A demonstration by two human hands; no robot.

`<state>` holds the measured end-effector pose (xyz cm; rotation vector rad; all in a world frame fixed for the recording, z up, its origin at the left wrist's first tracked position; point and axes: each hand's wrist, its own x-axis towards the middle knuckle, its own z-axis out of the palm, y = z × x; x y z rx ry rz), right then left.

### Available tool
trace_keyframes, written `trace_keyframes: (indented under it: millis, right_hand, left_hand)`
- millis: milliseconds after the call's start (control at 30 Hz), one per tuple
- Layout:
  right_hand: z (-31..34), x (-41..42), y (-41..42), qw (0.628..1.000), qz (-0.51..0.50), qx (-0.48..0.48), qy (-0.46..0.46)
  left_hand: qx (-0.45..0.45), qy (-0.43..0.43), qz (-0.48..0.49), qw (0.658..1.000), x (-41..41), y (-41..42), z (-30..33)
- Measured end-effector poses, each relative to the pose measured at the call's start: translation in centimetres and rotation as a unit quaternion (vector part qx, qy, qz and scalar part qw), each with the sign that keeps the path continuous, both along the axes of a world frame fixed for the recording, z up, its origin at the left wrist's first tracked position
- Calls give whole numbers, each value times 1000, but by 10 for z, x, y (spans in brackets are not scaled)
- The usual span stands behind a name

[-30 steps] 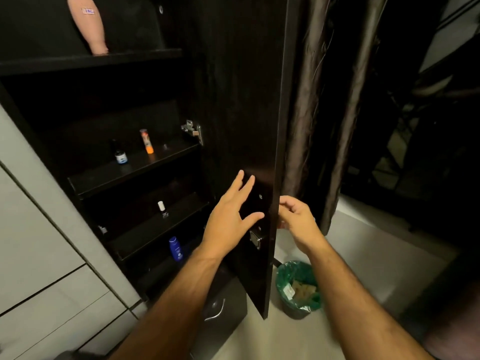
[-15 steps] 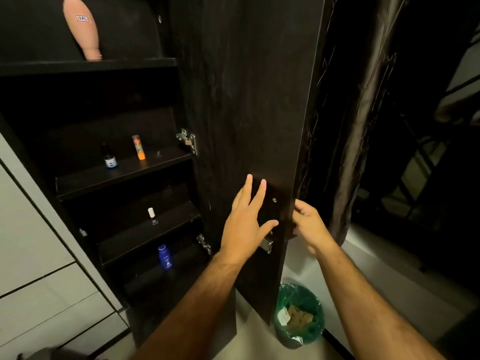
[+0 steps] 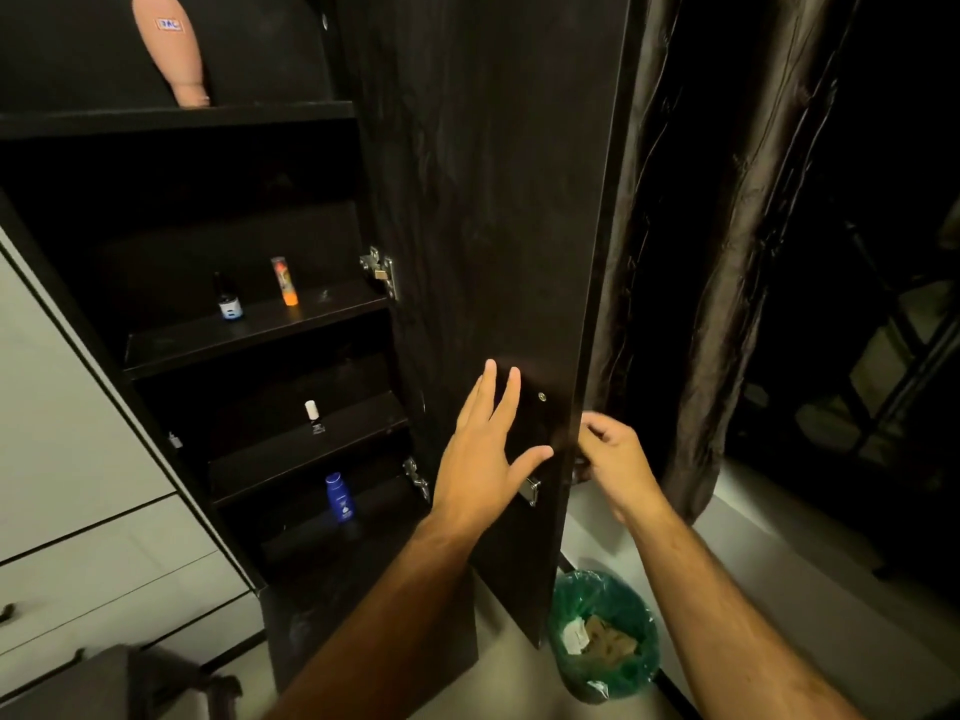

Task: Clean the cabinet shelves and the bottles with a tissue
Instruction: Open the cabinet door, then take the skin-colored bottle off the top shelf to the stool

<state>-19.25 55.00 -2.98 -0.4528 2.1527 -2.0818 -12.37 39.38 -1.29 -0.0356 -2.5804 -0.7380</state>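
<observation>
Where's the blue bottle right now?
Head view, lower centre-left: the blue bottle stands upright on the lowest visible cabinet shelf, one shelf below the white-capped bottle and left of the left hand.

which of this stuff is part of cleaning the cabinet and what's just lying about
Job: cabinet shelves, cabinet door, peach bottle, dark dropper bottle, orange tube, white-capped bottle, blue bottle.

Lying about: green-lined bin, curtain, white drawers.
</observation>
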Motion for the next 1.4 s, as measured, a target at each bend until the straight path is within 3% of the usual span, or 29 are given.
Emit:
trace_keyframes:
  millis: [200, 300, 433, 667, 900, 1400]
  right_hand:
    - [-91, 51, 8, 982, -154, 103, -28]
    - [-119, 93, -5, 979, -107, 175, -11]
    - [-114, 107, -43, 961, 10, 255, 108]
    - [-67, 78, -129, 905, 95, 339, 240]
    - [-14, 61, -210, 859, 74, 387, 329]
    - [208, -18, -324, 792, -91, 349, 493]
  left_hand:
    - [-89, -69, 79, 990, 29, -29, -31]
    - [-105, -114, 117, 981, 44, -54, -49]
    - [-117, -146, 161, 969, 66, -87, -62]
    - [-148, -128, 214, 957, 92, -146, -59]
    - [-170, -93, 249, 949, 115, -230, -18]
    - [-275, 113, 241, 924, 66, -338, 188]
